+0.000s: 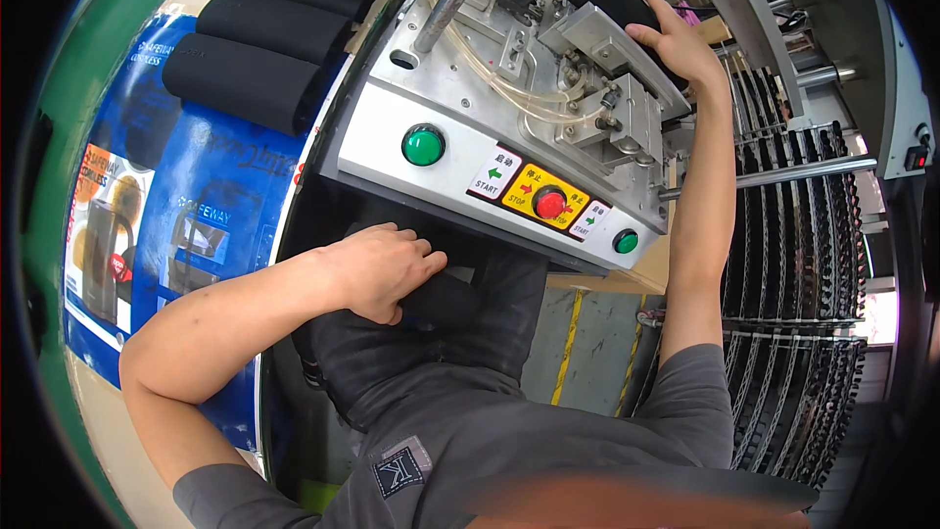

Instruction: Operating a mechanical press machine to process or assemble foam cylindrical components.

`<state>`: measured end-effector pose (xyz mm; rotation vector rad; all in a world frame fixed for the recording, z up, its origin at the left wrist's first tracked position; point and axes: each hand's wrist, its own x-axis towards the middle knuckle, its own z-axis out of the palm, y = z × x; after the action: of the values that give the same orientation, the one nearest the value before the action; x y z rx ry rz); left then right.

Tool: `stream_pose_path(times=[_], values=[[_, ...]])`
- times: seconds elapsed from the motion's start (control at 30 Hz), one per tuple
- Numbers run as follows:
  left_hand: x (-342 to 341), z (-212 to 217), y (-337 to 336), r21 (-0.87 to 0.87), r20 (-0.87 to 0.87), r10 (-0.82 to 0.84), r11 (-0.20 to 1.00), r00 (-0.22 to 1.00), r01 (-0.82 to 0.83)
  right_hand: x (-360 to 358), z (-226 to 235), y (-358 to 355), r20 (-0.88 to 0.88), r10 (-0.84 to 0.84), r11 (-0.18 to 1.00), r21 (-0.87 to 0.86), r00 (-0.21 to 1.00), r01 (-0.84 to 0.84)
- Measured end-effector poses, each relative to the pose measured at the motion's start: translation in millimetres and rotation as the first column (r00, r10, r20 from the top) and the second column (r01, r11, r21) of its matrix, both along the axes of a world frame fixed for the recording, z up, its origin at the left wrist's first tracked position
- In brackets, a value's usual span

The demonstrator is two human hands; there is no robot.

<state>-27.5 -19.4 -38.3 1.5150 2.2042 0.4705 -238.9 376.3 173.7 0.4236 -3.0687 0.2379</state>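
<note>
Up top, right hand (681, 44) fingers clamp a black roll (617, 0); left hand (382, 269) fingers curl together on dark fabric (460, 323).

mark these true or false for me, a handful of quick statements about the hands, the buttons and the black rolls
1. The right hand rests up on the machine's metal fixture. True.
2. The left hand is pressing the big green button. False: it lies below the control panel, on dark fabric at the lap, apart from the button.
3. A red button sits between two green ones on the panel. True.
4. The black rolls are stacked at the right of the machine. False: they lie at its left, on a blue printed carton.
5. Clear tubes loop over the metal plate. True.
</note>
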Motion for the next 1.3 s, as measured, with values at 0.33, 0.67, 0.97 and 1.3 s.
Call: stream_pose_path(times=[0.33, 0.67, 0.97, 1.3], values=[[-0.7, 0.1, 0.1, -0.024, -0.015, -0.013, 1.0, 1.0, 0.013, -6.8, 10.6, 1.6, 0.076, -0.002, 1.0, -0.008, 0.997, 0.003], [1.4, 0.1, -0.6, 0.009, -0.03, -0.038, 0.999, 0.999, 0.039, 9.5, -1.9, -12.9, 0.016, 0.063, 0.997, -0.04, 0.998, -0.062], [-2.0, 10.5, 8.2, 0.006, -0.028, -0.025, 1.0, 0.999, 0.025, 43.8, -6.6, -39.6, -0.121, 0.044, 0.996, -0.075, 0.992, -0.053], [31.4, 58.2, 6.3, 0.251, -0.334, 0.218, 0.958, 0.917, -0.136, 123.8, -20.5, -5.6, -0.705, -0.135, 0.794, -0.497, 0.696, -0.349]])
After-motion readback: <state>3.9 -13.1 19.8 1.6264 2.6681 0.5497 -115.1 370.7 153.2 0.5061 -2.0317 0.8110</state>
